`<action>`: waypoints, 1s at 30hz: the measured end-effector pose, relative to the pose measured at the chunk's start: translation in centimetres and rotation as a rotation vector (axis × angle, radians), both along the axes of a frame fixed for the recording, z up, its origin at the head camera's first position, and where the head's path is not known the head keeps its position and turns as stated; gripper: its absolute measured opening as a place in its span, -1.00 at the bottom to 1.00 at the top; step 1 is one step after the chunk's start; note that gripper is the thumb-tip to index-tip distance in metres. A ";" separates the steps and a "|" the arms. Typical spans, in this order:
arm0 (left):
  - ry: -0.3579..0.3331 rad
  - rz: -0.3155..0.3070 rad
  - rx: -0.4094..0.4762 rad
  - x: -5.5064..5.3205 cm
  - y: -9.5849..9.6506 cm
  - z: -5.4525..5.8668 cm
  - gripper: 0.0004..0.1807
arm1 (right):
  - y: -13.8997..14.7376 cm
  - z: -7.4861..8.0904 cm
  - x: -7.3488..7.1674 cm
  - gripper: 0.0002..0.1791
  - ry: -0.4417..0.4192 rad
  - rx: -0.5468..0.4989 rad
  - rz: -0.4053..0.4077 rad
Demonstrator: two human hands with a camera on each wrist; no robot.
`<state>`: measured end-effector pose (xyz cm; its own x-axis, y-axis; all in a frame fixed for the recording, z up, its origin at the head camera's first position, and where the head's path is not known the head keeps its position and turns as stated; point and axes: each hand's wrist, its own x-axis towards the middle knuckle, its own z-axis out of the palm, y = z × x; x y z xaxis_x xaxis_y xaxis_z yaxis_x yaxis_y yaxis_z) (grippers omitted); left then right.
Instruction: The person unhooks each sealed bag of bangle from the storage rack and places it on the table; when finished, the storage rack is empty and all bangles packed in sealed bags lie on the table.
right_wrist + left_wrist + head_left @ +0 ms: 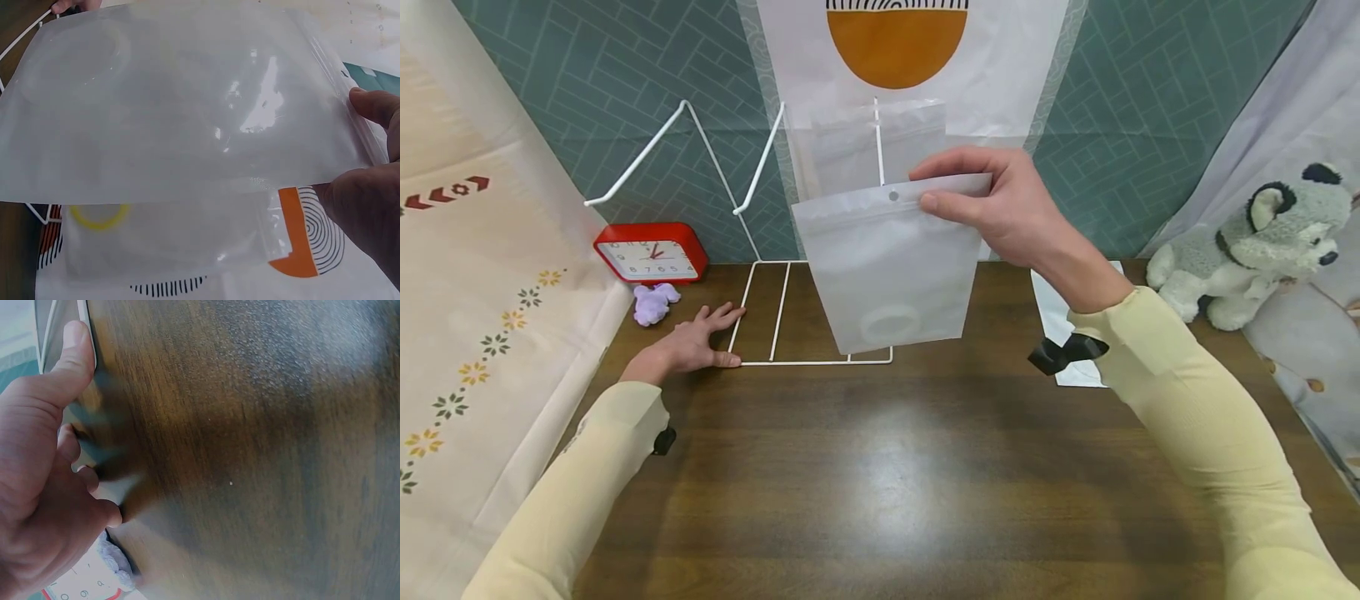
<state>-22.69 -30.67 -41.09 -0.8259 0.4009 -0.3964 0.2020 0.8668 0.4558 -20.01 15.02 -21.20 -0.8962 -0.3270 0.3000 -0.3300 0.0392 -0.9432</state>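
Observation:
My right hand [1000, 200] pinches the top edge of a frosted zip bag [887, 275] between thumb and fingers. A round ring shape shows faintly near its bottom, and a small hanging hole sits at its top centre. Behind it, another clear bag [917, 133] hangs at a prong of the white wire rack [820, 363]; in the right wrist view a yellow ring [100, 219] shows through the lower bag. The held bag's hole is close to that prong; contact cannot be told. My left hand [692, 340], fingers spread, rests at the left end of the rack's base, thumb [75, 347] on the wire.
A red clock [651, 252] and a small purple plush [653, 304] stand left of the rack. On the right, a white sheet-like piece [1078, 372] lies partly under my forearm, near a grey-and-white plush dog [1255, 242]. Patterned cloth hangs behind the brown table [880, 500].

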 end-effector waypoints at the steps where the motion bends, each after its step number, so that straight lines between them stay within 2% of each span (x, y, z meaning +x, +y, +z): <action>1: -0.001 0.000 0.001 0.0 0.0 0.0 0.11 | 0.2 0.0 0.2 -0.78 -0.010 -0.017 0.001; 5: 0.002 -0.005 -0.002 0.0 0.0 0.0 0.10 | 1.3 -0.2 0.7 -0.78 -0.029 -0.059 -0.003; 10: 0.007 -0.010 -0.006 0.1 0.0 0.2 0.10 | 3.0 -1.0 1.4 -0.78 -0.027 -0.062 -0.019; 15: -0.004 -0.008 -0.001 0.1 0.0 0.2 0.11 | 4.7 -2.0 2.2 -0.73 -0.031 -0.103 -0.008; 26: 0.014 -0.014 -0.002 0.1 0.1 0.1 0.09 | 7.8 -4.6 3.3 -0.69 -0.106 -0.173 -0.008; 30: 0.010 -0.015 0.000 0.0 0.1 0.2 0.10 | 8.9 -5.4 3.7 -0.68 -0.100 -0.208 -0.003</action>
<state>-22.67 -30.55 -40.93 -0.8236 0.4133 -0.3885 0.2195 0.8638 0.4536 -16.30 23.89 -26.64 -0.9258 -0.2642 0.2704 -0.2347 -0.1590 -0.9590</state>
